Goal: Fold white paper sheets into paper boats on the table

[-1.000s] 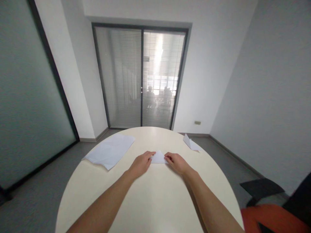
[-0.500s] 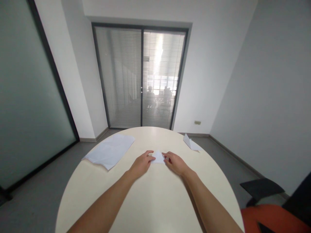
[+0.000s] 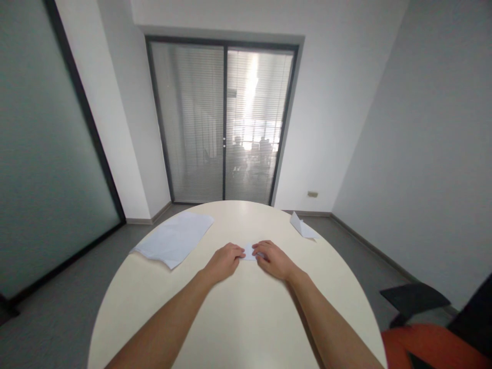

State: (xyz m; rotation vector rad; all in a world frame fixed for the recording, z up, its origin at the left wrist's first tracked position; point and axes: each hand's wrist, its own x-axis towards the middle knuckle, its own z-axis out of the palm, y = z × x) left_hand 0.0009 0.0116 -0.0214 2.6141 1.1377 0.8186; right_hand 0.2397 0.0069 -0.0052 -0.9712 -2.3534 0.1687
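A small piece of folded white paper (image 3: 249, 252) lies flat on the round table, between my two hands. My left hand (image 3: 226, 259) has its fingers closed together at the paper's left edge, fingertips and thumb on it. My right hand (image 3: 272, 258) is curled over the paper's right side, its fingertips pressing on it and hiding that edge. Only the middle strip of the paper shows between the fingers.
The round cream table (image 3: 246, 318) fills the foreground. A larger white sheet (image 3: 175, 238) lies on the left, and a folded white paper piece (image 3: 303, 227) stands near the right edge. An orange chair (image 3: 434, 343) with a black armrest (image 3: 415, 297) is at lower right.
My right hand has shifted slightly left over the paper, and my left fingers have closed down on its edge. The paper's pointed top no longer shows; the visible part is smaller.
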